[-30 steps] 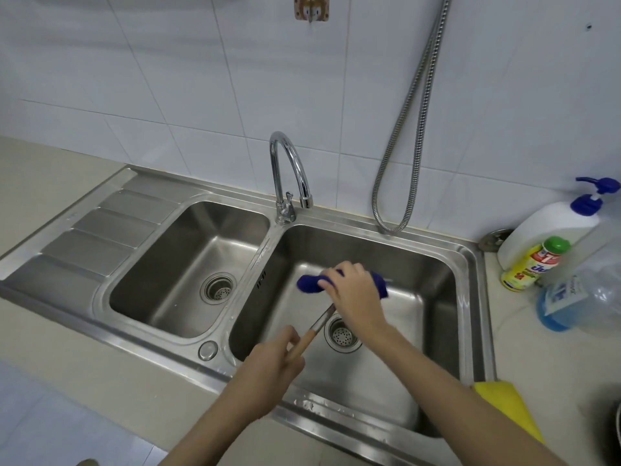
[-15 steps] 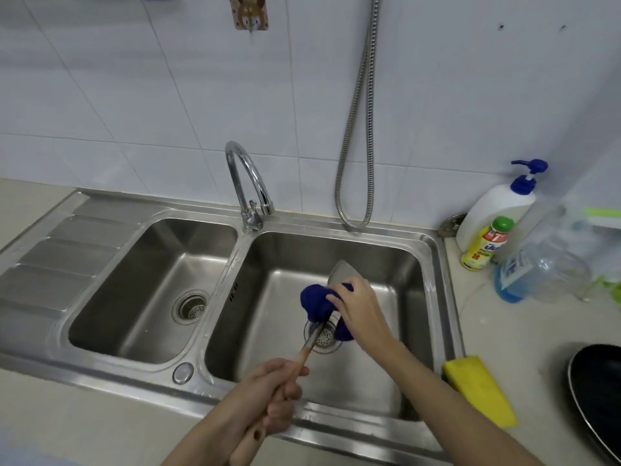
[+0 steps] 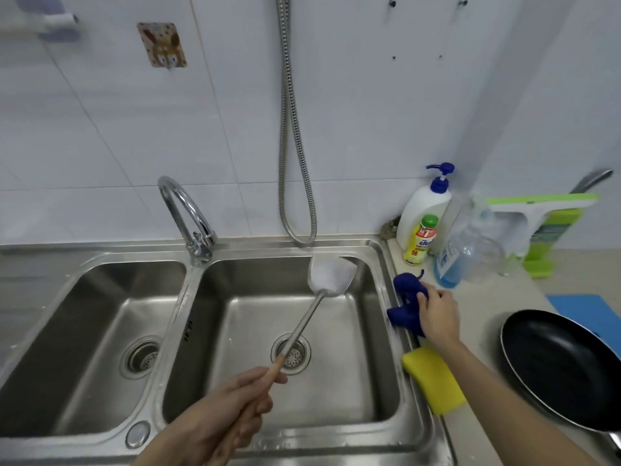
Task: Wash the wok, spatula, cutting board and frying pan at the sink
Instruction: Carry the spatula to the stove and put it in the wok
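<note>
— Spatula (image 3: 331,275) first: where is it?

— Over the right basin of the sink (image 3: 215,253), held up at a slant. The left hand (image 3: 228,408) has its fingers curled round the wooden end of the handle near the front rim, and the steel shaft runs up and away to the blade, which sits near the back wall of the basin and looks white with suds.

— And the blue cloth (image 3: 408,299)? Half a second ago it was wrapped on the shaft.

— It has come off. The right hand (image 3: 437,314) has carried it out to the right and now grips it on the sink's right rim, partly draped toward the counter (image 3: 487,304). The fingers are bunched in the fabric; whether they are letting go I cannot tell, since the cloth is a little blurred.

— So the two hands are apart now?

— Well apart. Before, the right hand worked just above the drain; now the spatula stands bare over it.

— Anything else nearby?

— A yellow sponge (image 3: 433,381) lies on the rim just in front of the cloth. The black frying pan (image 3: 564,371) sits on the counter to the right, more of it in view than earlier. A green-edged cutting board (image 3: 551,213) leans at the far right, behind the bottles (image 3: 423,223). The tap (image 3: 188,213) arches over the divider, with no water seen running.
</note>
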The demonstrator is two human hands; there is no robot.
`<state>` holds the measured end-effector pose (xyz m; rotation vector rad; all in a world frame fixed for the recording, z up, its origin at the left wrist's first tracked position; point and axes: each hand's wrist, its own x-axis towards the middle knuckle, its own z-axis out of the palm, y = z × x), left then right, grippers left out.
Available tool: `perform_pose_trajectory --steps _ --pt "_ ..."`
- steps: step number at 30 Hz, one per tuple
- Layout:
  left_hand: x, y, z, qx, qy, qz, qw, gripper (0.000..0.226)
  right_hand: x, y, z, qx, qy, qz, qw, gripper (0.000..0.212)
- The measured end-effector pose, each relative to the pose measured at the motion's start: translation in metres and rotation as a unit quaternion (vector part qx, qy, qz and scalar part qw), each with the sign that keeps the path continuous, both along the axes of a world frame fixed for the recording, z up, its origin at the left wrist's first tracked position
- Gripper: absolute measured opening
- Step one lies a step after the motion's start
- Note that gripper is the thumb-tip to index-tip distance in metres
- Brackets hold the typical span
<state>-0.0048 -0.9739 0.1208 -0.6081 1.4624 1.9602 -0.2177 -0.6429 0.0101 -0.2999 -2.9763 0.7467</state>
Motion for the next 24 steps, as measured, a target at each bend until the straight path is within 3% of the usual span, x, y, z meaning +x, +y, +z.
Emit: perform_pose_trajectory --steps 3,5,6,8,10,13,17,21,24 --pt "-0.012 0.011 0.006 -0.030 0.019 -0.019 0.999 0.032 0.013 0.009 0.001 0.061 -0.056 0.001 0.997 0.047" --pt "-0.019 0.019 0.010 -0.049 0.031 -0.039 0.998 0.035 0.024 0.001 0.013 0.074 0.004 0.004 0.997 0.046" --pt "-0.022 0.023 0.012 -0.054 0.037 -0.052 0.997 0.036 0.030 -0.007 0.022 0.040 0.038 0.015 0.998 0.041" --pt "-0.028 0.031 0.014 -0.059 0.054 -0.075 0.994 0.035 0.049 -0.029 0.049 -0.145 0.038 0.022 0.988 0.033" --pt "-0.033 0.041 0.015 -0.059 0.072 -0.093 0.991 0.031 0.069 -0.052 0.075 -0.333 -0.021 0.011 0.942 0.037" --pt "-0.037 0.054 0.018 -0.045 0.098 -0.114 0.988 0.028 0.091 -0.066 0.097 -0.474 -0.019 -0.041 0.880 0.027" --pt "-0.040 0.076 0.023 -0.021 0.108 -0.185 0.977 0.028 0.109 -0.047 0.106 -0.533 0.017 -0.154 0.832 0.025" --pt "-0.042 0.111 0.022 -0.010 0.116 -0.267 0.957 0.030 0.136 -0.019 0.106 -0.571 0.023 -0.200 0.795 0.028" --pt "-0.041 0.151 0.018 0.000 0.120 -0.324 0.939 0.030 0.162 0.015 0.109 -0.551 0.067 -0.248 0.794 0.029"
